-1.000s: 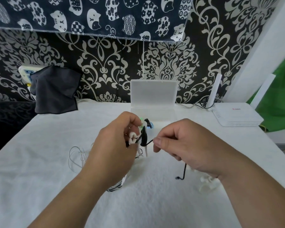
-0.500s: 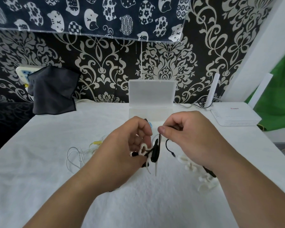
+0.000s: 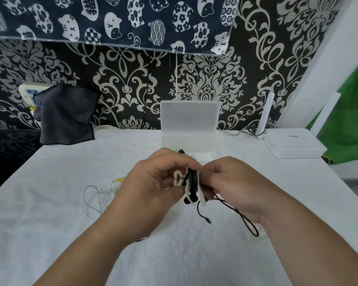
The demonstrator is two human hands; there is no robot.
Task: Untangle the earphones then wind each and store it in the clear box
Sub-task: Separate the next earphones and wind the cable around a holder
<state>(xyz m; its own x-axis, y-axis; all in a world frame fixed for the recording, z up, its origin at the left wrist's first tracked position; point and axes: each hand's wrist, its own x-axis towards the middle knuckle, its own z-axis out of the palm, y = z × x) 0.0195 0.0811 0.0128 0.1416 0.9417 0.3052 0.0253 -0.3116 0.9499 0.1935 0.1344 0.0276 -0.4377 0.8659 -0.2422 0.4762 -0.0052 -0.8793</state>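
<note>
My left hand [image 3: 153, 188] grips a white winder [image 3: 179, 178] with a coil of black earphone cord [image 3: 192, 182] wrapped around it, held just above the white cloth. Close against it on the right, my right hand [image 3: 234, 186] pinches the loose black cord, whose tail [image 3: 246, 221] loops down onto the cloth. The clear box [image 3: 189, 120] stands open behind the hands, its lid upright against the wall. A tangle of white and yellow earphone cords [image 3: 97, 197] lies left of my left hand, partly hidden by it.
A white router [image 3: 293, 143] with an antenna sits at the back right. A dark cloth [image 3: 64, 114] hangs over a power strip at the back left. The table [image 3: 50, 234] is covered in white fabric; its edges fall away left and right.
Both hands have drawn closer together, and my right hand has carried the black cord across to the coil. More cord is wound on the winder and the loose tail lies shorter.
</note>
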